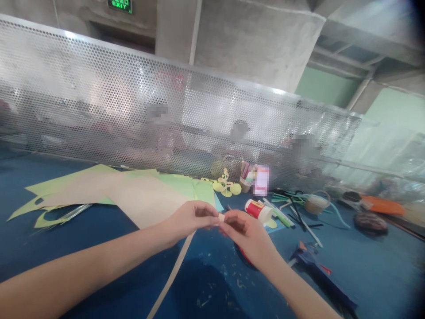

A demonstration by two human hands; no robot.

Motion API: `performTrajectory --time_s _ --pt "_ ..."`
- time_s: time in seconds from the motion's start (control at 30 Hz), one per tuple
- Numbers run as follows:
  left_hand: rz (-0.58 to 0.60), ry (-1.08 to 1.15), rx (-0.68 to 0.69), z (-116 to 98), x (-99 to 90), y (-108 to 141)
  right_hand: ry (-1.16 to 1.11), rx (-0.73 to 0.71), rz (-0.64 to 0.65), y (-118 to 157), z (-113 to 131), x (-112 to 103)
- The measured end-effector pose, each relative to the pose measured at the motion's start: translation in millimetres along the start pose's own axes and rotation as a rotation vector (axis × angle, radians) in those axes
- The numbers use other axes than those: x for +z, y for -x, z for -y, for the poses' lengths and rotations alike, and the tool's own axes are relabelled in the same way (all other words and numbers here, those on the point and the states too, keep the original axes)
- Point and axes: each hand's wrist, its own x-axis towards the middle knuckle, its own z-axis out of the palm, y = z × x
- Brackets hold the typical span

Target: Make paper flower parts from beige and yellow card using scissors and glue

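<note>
both hands work one small piece, just l of the white bottle w/ red label [259, 211]. l hand [189, 217] pinches a tiny pale paper bit [221, 218] btwn thumb & index; r hand [247, 228] grips its other side, fingers likewise in a narrow pinch, so the tips nearly meet. a long pale paper strip [181, 257] runs down below l hand, nearer the wearer & l of the bottle, & out of view at the bottom. prob the same piece as the pinched bit, but l hand hides any join, so can't confirm.

progress, my read: early on w/ this strip. only a short end looks worked (rolled or folded, too small to tell); a long stretch is flat & loose, so most of it's prob left to do.

apparently done: a yellow paper figure [226, 186] w/ round discs, behind & l of the bottle; looks assembled, tho detail's blurry. plenty of stock left: a big cream sheet [142, 199] & green sheets [175, 181] lie l of the bottle on the blue worktop [381, 266]. a green tube [282, 217], just r of the bottle, & a blue tool [323, 277], nearer the wearer & further r, kind unclear, lie unheld.
</note>
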Motion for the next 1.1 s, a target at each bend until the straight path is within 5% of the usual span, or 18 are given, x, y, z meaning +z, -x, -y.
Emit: performTrajectory --time_s 0.7,1.1 --pt "0.166 0.039 0.136 -10.4 1.0 2.9 -0.151 -0.057 -0.020 -1.4 -0.7 -2.0" --pt "0.131 -0.134 0.195 -6.6 -1.3 -0.6 -0.164 0.079 -0.031 -2.1 0.6 -3.7"
